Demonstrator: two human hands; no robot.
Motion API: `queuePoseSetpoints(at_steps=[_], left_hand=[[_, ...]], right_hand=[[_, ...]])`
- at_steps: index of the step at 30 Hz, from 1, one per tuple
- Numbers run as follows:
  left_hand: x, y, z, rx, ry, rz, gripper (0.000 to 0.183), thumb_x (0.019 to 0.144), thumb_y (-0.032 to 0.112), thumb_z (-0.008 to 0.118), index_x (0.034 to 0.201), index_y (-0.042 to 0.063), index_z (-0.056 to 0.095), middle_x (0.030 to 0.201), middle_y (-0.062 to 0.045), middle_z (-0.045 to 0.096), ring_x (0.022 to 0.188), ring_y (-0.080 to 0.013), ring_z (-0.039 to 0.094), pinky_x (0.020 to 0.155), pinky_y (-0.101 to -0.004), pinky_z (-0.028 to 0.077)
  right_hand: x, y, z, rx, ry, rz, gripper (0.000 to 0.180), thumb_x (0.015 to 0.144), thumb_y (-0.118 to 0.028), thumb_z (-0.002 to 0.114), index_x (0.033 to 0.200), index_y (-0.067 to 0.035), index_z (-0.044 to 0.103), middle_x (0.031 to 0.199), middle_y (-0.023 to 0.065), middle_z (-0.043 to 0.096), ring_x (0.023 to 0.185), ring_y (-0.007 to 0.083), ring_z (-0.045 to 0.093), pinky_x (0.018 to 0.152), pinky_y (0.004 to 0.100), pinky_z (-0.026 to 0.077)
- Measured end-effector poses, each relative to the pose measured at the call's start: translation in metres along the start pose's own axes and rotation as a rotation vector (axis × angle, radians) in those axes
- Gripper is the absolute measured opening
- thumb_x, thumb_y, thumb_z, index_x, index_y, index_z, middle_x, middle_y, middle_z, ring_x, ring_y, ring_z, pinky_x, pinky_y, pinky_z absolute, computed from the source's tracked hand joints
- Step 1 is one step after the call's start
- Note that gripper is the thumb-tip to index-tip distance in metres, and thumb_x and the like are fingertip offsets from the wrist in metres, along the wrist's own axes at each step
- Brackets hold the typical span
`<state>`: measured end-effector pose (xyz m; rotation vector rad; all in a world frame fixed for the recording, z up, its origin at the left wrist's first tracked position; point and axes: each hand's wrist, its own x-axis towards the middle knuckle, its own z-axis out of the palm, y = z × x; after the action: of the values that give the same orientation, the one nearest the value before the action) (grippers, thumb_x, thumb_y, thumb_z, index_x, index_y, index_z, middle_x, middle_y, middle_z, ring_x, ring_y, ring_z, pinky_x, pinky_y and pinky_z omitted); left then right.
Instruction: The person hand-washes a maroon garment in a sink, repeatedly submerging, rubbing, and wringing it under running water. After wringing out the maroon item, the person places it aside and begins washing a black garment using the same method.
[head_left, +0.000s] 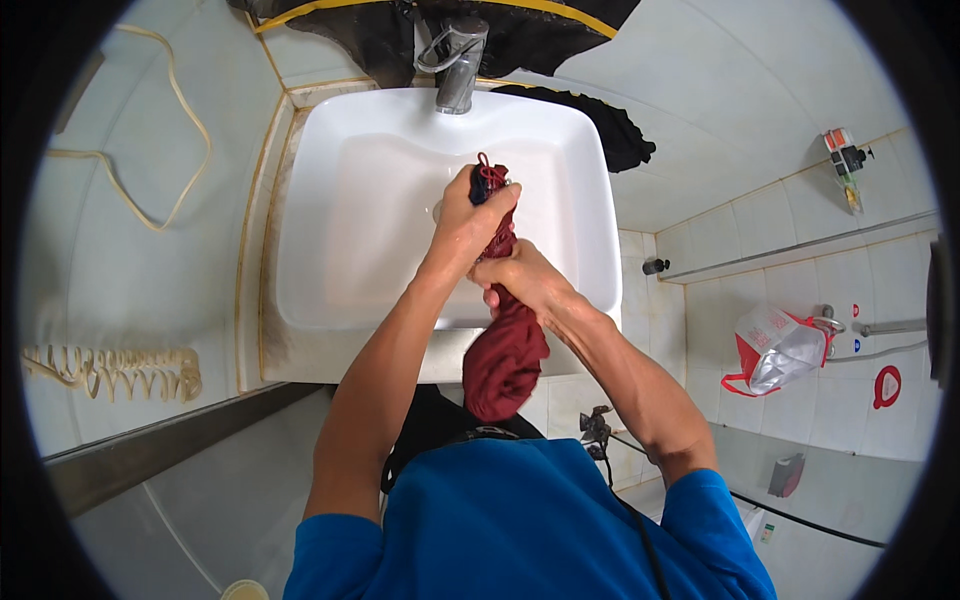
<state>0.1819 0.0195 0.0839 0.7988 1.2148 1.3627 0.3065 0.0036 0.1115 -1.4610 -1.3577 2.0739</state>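
Observation:
A dark red cloth garment (504, 360) is bunched into a long roll, with a drawstring loop at its far end and a patch of dark blue fabric beside that. My left hand (474, 210) grips the roll near the drawstring end, over the white washbasin (300, 225). Closer to my body, my right hand (519, 276) is closed around its middle. The thicker end hangs past the basin's front edge, in front of my waist. Both hands look wet. Pale, cloudy water appears to cover the basin's bottom.
A metal faucet (459, 71) stands at the basin's back. Black cloth (611, 127) lies behind its right rim. A coiled cream cord (112, 367) runs along the left wall. On the right, a red-and-silver bag (784, 349) hangs from a fixture, near a glass panel (847, 472).

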Motion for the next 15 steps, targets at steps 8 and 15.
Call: queuePoseSetpoints(at_steps=[8, 15], left_hand=[[0.011, -0.033, 0.017, 0.36, 0.152, 0.141, 0.026, 0.088, 0.018, 0.07, 0.096, -0.002, 0.056, 0.077, -0.007, 0.061, 0.065, -0.0163, 0.059, 0.061, -0.0337, 0.05], [0.013, -0.042, 0.014, 0.256, 0.162, 0.08, 0.029, 0.09, 0.018, 0.069, 0.098, -0.004, 0.051, 0.083, -0.016, 0.063, 0.073, -0.0278, 0.065, 0.069, -0.0416, 0.052]], right_hand=[[0.014, 0.021, -0.003, -0.191, 0.162, 0.0, 0.016, 0.081, -0.013, 0.067, 0.085, 0.002, 0.062, 0.072, 0.0062, 0.059, 0.053, 0.015, 0.054, 0.045, 0.0328, 0.043], [0.019, 0.027, -0.003, -0.262, 0.213, -0.074, 0.022, 0.082, -0.017, 0.069, 0.086, 0.004, 0.062, 0.075, 0.0088, 0.063, 0.057, 0.0161, 0.06, 0.051, 0.0323, 0.049]])
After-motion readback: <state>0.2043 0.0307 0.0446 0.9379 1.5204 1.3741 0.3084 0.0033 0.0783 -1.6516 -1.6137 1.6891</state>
